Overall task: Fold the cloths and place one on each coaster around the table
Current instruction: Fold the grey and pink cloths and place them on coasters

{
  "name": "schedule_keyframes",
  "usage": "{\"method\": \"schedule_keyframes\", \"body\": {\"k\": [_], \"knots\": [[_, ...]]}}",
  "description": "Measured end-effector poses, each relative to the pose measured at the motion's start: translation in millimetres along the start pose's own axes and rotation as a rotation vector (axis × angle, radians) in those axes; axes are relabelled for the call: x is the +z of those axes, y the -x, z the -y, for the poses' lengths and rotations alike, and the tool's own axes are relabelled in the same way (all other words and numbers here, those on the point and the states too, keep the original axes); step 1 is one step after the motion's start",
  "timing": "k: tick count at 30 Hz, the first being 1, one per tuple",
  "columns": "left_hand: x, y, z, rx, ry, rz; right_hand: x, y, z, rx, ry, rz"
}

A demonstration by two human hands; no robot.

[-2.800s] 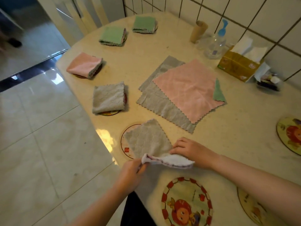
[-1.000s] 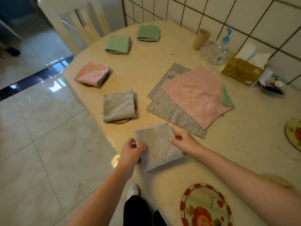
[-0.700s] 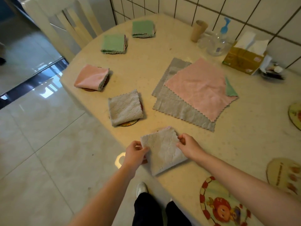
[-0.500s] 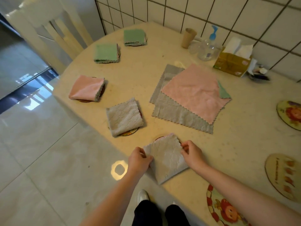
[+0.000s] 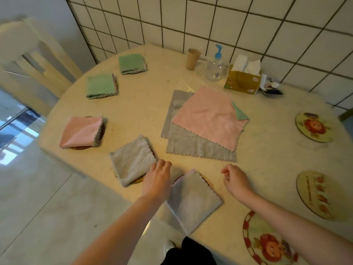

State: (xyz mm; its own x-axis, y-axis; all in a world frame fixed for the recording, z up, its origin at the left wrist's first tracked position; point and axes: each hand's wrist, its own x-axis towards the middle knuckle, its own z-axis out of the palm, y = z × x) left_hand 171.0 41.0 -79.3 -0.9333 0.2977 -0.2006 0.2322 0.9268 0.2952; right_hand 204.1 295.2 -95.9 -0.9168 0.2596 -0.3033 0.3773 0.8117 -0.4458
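Note:
A folded grey cloth [image 5: 193, 201] lies on a coaster at the table's near edge, only the coaster's rim [image 5: 207, 181] showing. My left hand [image 5: 156, 180] hovers at its left side, fingers loosely apart, holding nothing. My right hand [image 5: 236, 181] is to its right, lifted off, fingers curled and empty. Four more folded cloths sit on coasters: grey [image 5: 132, 162], pink [image 5: 82, 131], and two green [image 5: 101, 86] [image 5: 131, 63]. A flat stack of unfolded cloths, pink [image 5: 208, 115] over grey [image 5: 194, 145] and green [image 5: 240, 114], lies mid-table.
Three bare coasters with cartoon prints sit at right [image 5: 313, 127] [image 5: 317, 196] and near right [image 5: 267, 243]. A paper cup [image 5: 193, 59], pump bottle [image 5: 215, 66] and tissue box [image 5: 242, 80] stand by the tiled wall. A chair [image 5: 36, 60] stands at far left.
Both hands finished folding the grey cloth, set it on the near coaster and let go. My hands have lifted off to either side. The camera has tilted up.

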Motion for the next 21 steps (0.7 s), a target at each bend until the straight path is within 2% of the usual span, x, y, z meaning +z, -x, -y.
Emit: {"method": "schedule_keyframes", "body": {"k": [7, 17, 21], "knots": [[-6.1, -69.4, -27.3, 0.324, -0.101, 0.081, -33.8, -53.0, -23.5, -0.106, 0.109, -0.109], [-1.8, -187.0, -73.3, 0.404, -0.172, 0.139, -32.8, -129.0, -24.2, -0.38, 0.473, -0.023], [7.2, -211.7, -72.5, 0.466, -0.177, 0.19, -32.2, -143.8, -31.2, -0.436, 0.38, -0.033]]}}
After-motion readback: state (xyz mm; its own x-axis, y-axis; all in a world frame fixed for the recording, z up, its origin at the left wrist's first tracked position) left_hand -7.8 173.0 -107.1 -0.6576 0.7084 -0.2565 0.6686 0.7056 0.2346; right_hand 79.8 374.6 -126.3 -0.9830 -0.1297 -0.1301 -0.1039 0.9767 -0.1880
